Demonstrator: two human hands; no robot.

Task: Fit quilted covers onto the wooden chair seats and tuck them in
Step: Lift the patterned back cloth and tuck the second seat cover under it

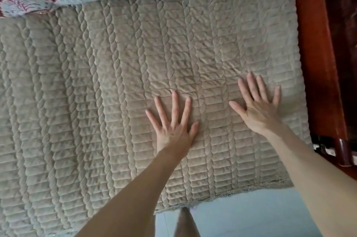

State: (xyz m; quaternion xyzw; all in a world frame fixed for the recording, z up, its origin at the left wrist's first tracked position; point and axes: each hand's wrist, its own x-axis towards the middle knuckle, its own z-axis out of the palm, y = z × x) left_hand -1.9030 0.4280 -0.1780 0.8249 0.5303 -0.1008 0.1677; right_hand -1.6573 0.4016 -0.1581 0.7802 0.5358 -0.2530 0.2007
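Head view: both hands, left hand [172, 121] and right hand [257, 105], are pressing the cover [96, 101] flat, fingers splayed; sweeping outward probably smooths best.

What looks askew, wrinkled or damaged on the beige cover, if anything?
Only shallow creases in the beige quilted cover, just beyond the right hand, bend its straight stitch rows. Nothing looks torn or spilled.

matt quilted cloth cover [116, 92], glossy wooden armrest [318, 63].
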